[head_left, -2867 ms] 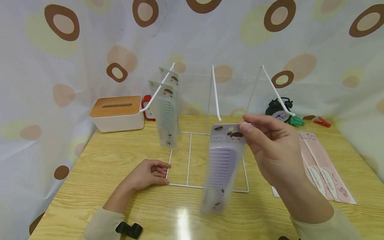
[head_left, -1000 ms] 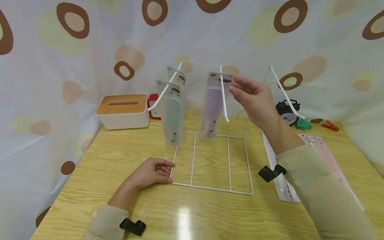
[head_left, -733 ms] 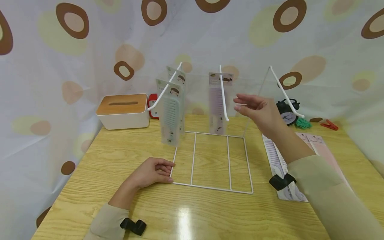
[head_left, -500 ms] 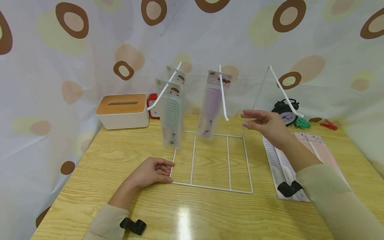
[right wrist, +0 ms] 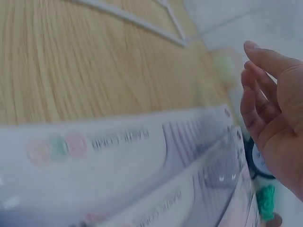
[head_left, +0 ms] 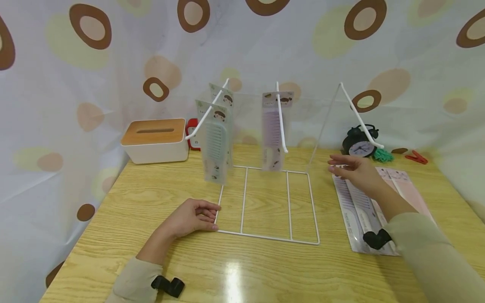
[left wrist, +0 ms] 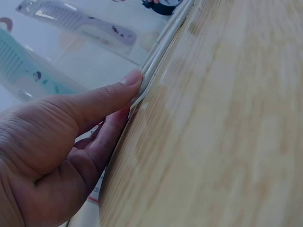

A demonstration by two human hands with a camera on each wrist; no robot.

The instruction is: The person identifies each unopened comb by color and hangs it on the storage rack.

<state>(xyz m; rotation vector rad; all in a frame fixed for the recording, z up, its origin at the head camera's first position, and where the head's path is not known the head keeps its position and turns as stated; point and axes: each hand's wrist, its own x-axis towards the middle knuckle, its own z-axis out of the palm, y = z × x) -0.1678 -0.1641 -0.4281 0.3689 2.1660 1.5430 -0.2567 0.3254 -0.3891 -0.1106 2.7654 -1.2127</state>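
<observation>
My left hand [head_left: 192,215] pinches the front left corner of a white wire display rack [head_left: 265,238]; in the left wrist view its thumb presses on the base wire [left wrist: 150,71]. On the rack's left hook hang two packaged green combs [head_left: 215,143]. A packaged purple comb [head_left: 271,130] hangs from the middle hook. The right hook [head_left: 356,111] carries nothing. My right hand [head_left: 358,174] holds nothing, its fingers loosely bent, near the top ends of packaged purple combs [head_left: 352,214] lying on the table. The right wrist view shows this hand [right wrist: 279,104] beside those purple comb packs [right wrist: 118,161].
Packaged pink combs [head_left: 411,189] lie to the right of the purple ones. Behind stand a black alarm clock [head_left: 360,145], a green coil [head_left: 382,155] and a red clip [head_left: 417,158]. A tissue box [head_left: 155,145] and a red clock [head_left: 193,130] stand at the back left.
The right hand carried a packaged purple comb to the middle hook and let go of it there. It then moved down and right to the purple packs. The left hand kept its hold.
</observation>
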